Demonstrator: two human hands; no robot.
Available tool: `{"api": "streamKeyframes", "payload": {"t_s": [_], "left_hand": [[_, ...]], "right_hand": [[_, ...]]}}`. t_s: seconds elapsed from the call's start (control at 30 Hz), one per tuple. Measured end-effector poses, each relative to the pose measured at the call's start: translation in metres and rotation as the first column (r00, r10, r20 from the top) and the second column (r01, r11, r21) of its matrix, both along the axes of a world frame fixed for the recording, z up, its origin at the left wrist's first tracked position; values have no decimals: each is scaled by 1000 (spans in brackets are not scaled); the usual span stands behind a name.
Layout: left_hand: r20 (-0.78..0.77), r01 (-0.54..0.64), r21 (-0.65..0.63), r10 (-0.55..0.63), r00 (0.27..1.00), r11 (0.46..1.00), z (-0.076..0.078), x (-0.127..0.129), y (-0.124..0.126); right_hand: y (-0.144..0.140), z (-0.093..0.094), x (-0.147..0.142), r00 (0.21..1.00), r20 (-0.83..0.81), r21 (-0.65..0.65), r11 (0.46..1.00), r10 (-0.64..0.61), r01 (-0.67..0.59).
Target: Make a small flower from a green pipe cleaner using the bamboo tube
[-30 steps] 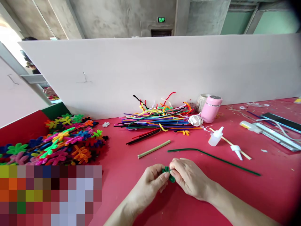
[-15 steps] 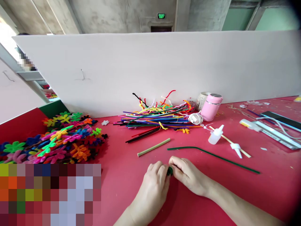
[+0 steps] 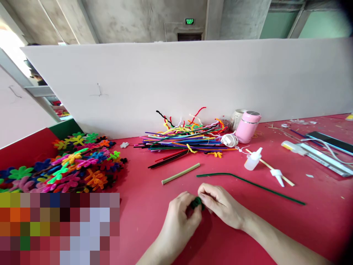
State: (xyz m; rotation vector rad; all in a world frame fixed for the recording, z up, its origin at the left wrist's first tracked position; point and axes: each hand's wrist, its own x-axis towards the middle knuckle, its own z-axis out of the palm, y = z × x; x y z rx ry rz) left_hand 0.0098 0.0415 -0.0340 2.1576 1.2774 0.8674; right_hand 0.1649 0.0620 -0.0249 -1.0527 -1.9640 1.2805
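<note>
Between my two hands is a small dark green pipe cleaner piece (image 3: pixel 196 202), bent into loops and partly covered by fingers. My left hand (image 3: pixel 182 217) pinches it from the left with thumb and fingers. From the right, my right hand (image 3: pixel 220 204) grips its edge with closed fingertips. Just beyond my hands lies a long dark green pipe cleaner (image 3: pixel 256 184), bent near its left end. A short pale stick (image 3: pixel 180 173) rests to the left of it.
Colourful pipe-cleaner flowers (image 3: pixel 74 162) are heaped at left. A bundle of pipe cleaners (image 3: pixel 179 140) lies at the back by a white panel (image 3: pixel 176 81). A pink bottle (image 3: pixel 248 127), a small glue bottle (image 3: pixel 253 160) and a boxy strip (image 3: pixel 325 158) stand or lie right.
My left fingers have spread and shifted slightly, so more of the looped green piece shows. My right hand stays nearly in place. The view has tilted a little.
</note>
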Motion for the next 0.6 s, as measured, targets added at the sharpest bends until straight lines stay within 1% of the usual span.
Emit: {"api": "streamKeyframes", "payload": {"t_s": [0.03,0.07,0.1,0.13,0.2,0.27,0.3,0.37,0.47,0.53,0.6], "left_hand": [[138,1,-163,22,990,987,2,0,2],[275,37,-314,54,960,949,3,-1,4],[397,96,-431,93,913,897,5,-2,5],[495,160,-508,136,858,846,6,-3,6],[609,257,-582,205,766,771,7,-6,7],[649,311,-612,236,723,727,5,-7,7],[660,332,-614,235,713,716,4,-8,7],[678,358,-600,217,702,716,3,-8,6],[671,335,-566,184,718,753,4,-6,6],[617,283,-546,150,773,789,6,-5,6],[493,185,-503,105,863,844,8,-3,5]], "right_hand": [[-1,0,0,1000,-21,22,1000,-13,14],[-2,0,0,999,-40,43,999,-21,23],[-2,0,0,998,-54,70,997,-27,31],[-2,0,1,998,-61,106,994,-27,33],[-2,-1,2,998,-53,196,980,-26,36],[-2,-2,3,999,-27,289,956,-35,42],[-2,-3,3,999,-10,328,944,-39,40],[-2,-4,3,999,28,388,921,-45,30],[-3,-5,1,996,78,432,902,-51,12],[-4,-4,-1,993,102,416,909,-64,15],[-5,-3,-2,990,121,354,935,-77,29]]}}
